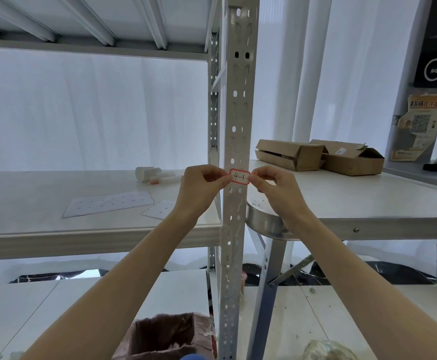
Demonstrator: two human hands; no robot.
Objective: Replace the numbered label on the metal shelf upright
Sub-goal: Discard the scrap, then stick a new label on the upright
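Note:
A perforated grey metal shelf upright [237,105] runs top to bottom through the middle of the view. Against its front face, at shelf height, sits a small white label [239,176] with a red border and "4-1" handwritten on it. My left hand [202,188] pinches the label's left end between thumb and forefinger. My right hand [274,189] pinches its right end the same way. Both hands hold the label level across the upright. Whether the label is stuck down I cannot tell.
On the left shelf board [56,229] lie a label backing sheet [108,203], a smaller sheet piece [160,209] and a white roll with small bits [149,174]. Cardboard boxes [316,154] sit on the right table. A bin with a brown bag [165,336] stands below.

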